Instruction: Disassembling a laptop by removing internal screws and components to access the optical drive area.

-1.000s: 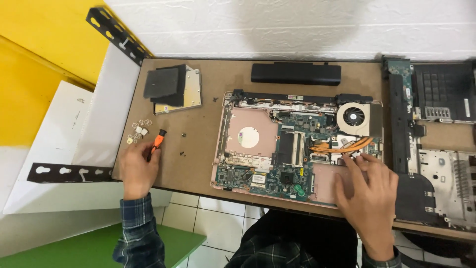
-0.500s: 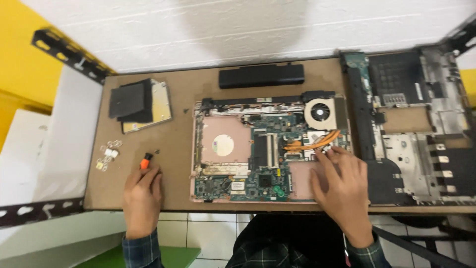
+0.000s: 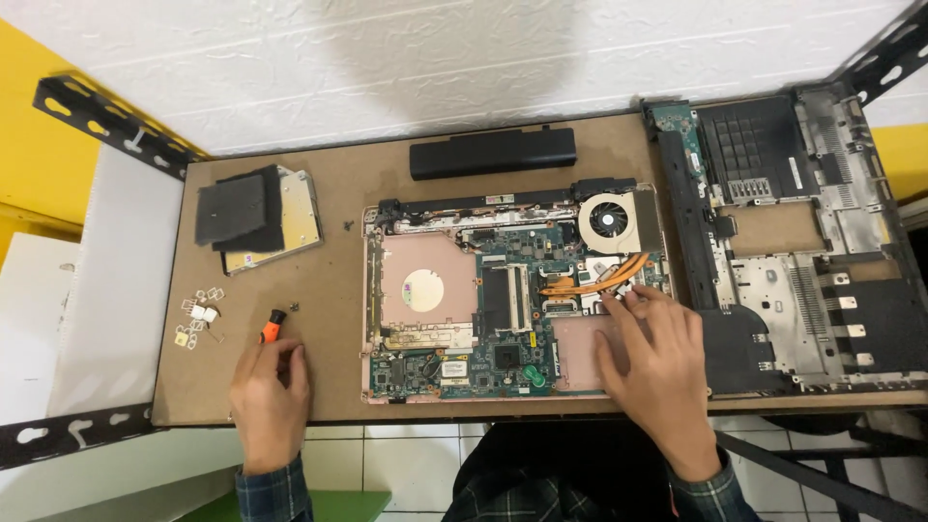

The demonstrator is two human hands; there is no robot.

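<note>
An opened laptop base with its green motherboard (image 3: 503,309) lies in the middle of the brown board. A round fan (image 3: 609,220) and copper heat pipes (image 3: 594,278) sit at its upper right. My right hand (image 3: 652,362) rests flat on the lower right of the laptop, fingertips touching the area by the heat pipes. My left hand (image 3: 269,385) lies at the board's front left edge, fingers curled around a small screwdriver with an orange handle (image 3: 273,325).
A black battery (image 3: 493,152) lies at the back. An optical drive with a black pad (image 3: 256,217) sits at the left. Small white parts and screws (image 3: 198,314) lie near my left hand. A removed laptop cover (image 3: 802,242) fills the right side.
The camera view has shifted, so the board sits more centred. My right hand has slid slightly up toward the heat pipes. My left hand still holds the orange screwdriver.
</note>
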